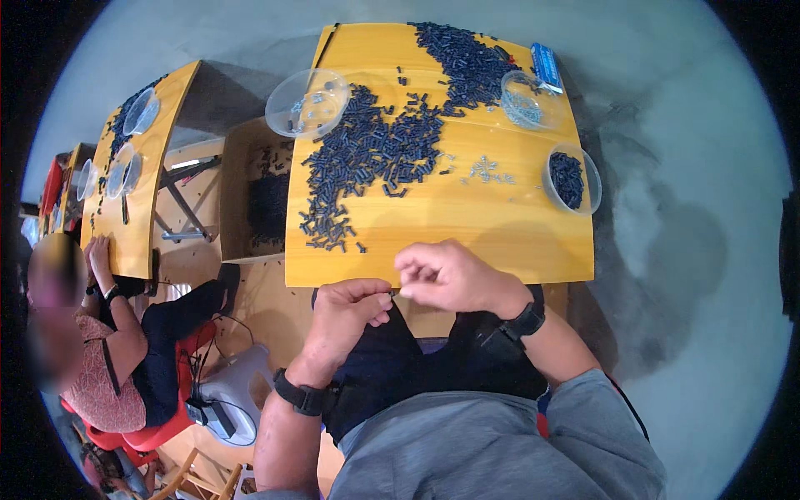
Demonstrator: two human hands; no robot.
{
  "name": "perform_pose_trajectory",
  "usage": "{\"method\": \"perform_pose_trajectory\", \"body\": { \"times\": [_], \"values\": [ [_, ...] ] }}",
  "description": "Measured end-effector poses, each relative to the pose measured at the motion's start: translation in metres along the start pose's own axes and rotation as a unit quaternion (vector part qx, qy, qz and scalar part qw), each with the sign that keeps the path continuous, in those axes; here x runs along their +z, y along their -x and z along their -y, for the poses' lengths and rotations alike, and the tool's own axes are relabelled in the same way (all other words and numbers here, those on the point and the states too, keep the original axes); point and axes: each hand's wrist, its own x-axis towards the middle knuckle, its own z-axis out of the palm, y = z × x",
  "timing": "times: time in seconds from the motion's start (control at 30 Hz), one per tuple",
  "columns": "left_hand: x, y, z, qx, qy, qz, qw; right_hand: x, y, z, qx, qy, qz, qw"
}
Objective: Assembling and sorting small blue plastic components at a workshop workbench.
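At the near edge of the yellow table (433, 225), my left hand (346, 317) has thumb and fingertips pinched together. Whatever sits in that pinch is too small to name. My right hand (454, 277) is just beside it, fingers curled inward and close to the left fingertips; what they hold, if anything, is hidden. Beyond the hands lies a wide heap of short dark cylindrical pieces (358, 150). A few small shiny pieces (487, 171) are scattered right of the heap. To the right, a clear round tub (592, 196) holds more dark pieces (567, 179).
Another clear tub (283, 121) stands at the table's left edge, and one with small shiny pieces (522, 108) at the far right near a blue box (546, 67). Left of the table is an open cardboard box (236, 196). A co-worker (112, 350) sits at a neighbouring table (167, 142).
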Motion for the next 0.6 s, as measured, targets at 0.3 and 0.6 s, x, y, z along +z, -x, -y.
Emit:
{"method": "perform_pose_trajectory", "body": {
  "times": [0.3,0.6],
  "values": [
    [0.001,0.001,0.004,-0.005,-0.038,-0.003,0.999,-0.099,0.039,-0.067,0.129,0.376,-0.338,0.853],
    [0.001,0.001,0.002,0.04,0.029,0.007,0.999,-0.104,0.03,-0.088,0.162,0.469,-0.327,0.804]
  ]
}}
